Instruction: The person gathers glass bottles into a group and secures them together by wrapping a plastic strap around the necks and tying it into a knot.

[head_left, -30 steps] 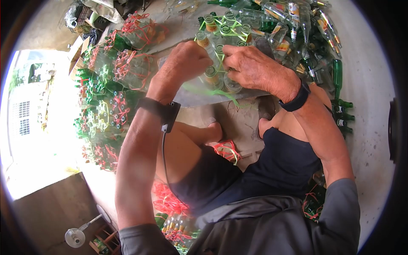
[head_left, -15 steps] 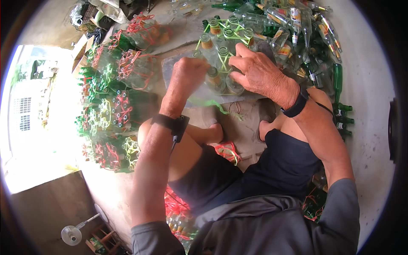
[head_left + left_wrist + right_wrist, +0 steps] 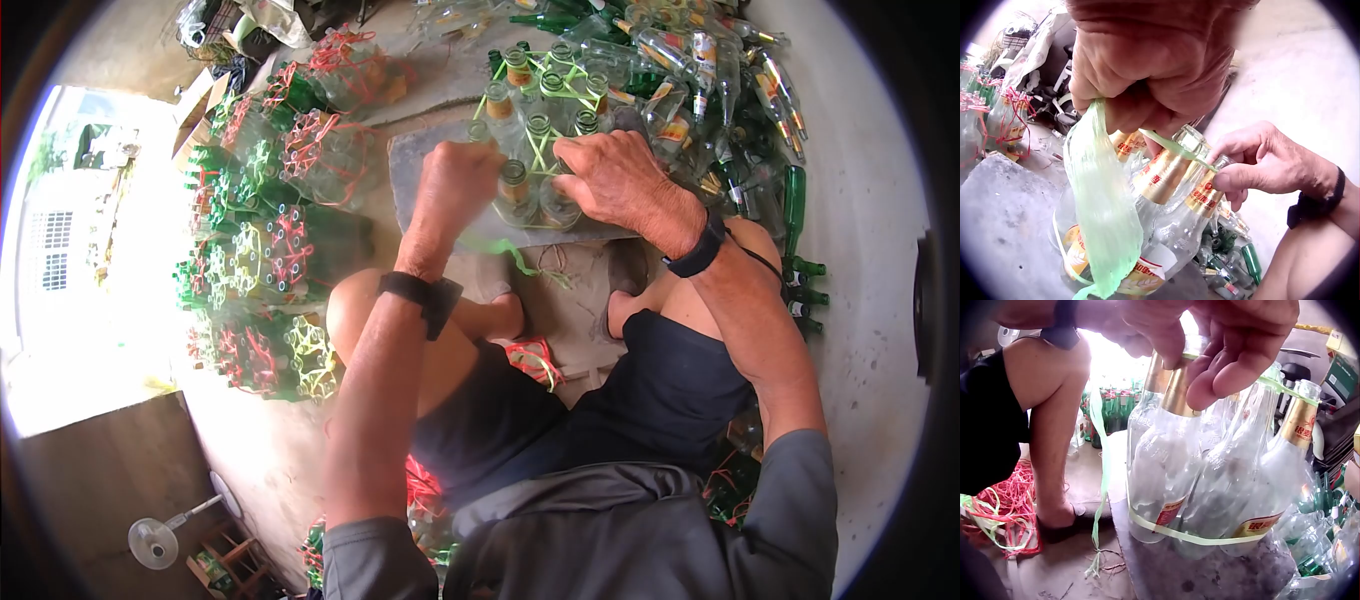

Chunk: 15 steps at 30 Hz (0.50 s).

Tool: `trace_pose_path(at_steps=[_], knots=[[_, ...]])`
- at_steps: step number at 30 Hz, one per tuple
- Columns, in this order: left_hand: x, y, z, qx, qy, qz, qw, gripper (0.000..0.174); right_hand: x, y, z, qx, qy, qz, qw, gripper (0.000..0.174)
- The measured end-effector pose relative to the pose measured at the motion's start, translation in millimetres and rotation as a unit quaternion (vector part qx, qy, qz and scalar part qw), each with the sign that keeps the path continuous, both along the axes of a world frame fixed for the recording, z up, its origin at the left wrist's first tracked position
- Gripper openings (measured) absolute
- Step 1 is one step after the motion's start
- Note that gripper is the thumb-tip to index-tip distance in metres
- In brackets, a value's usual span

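A bundle of clear glass bottles (image 3: 514, 183) with gold neck labels stands upright on a grey board. Pale green strip is laced between the necks, and a band (image 3: 1195, 538) rings the bodies. My left hand (image 3: 460, 195), fingers curled in a fist, grips a green plastic strip (image 3: 1104, 200) beside the near-left necks; its wide tail hangs down in front of the bottles. My right hand (image 3: 622, 185) holds a front bottle's neck between thumb and fingers, as the right wrist view shows. In the left wrist view, its thumb lies against the strip at that neck.
Loose bottles (image 3: 705, 65) are heaped at the back right, by the wall. Bundles tied with red and green strips (image 3: 290, 245) stand on the left. Red strip (image 3: 1013, 506) lies on the floor near my foot. The grey board (image 3: 415, 165) lies before my feet.
My left forearm has swung inward, its fist staying close to the bundle. My right fingers spread at the necks half a second ago and now hold one. The head view has shifted slightly.
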State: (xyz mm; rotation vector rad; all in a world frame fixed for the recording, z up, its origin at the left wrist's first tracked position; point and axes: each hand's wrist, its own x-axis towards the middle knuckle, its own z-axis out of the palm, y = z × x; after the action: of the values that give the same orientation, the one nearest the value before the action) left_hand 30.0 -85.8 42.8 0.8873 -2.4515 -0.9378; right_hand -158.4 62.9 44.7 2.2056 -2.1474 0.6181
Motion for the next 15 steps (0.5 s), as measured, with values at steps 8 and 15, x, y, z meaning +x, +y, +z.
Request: trace_pose_path(at_steps=[8, 15], knots=[[-0.8, 22.2, -4.0, 0.013, 0.022, 0.047, 0.999, 0.016, -9.6, 2.2, 2.7, -0.006, 0.033, 0.011, 0.999, 0.024], [-8.6, 67.0, -9.1, 0.033, 0.077, 0.120, 0.989, 0.022, -28.8, 4.0, -4.5, -0.022, 0.048, 0.025, 0.998, 0.029]])
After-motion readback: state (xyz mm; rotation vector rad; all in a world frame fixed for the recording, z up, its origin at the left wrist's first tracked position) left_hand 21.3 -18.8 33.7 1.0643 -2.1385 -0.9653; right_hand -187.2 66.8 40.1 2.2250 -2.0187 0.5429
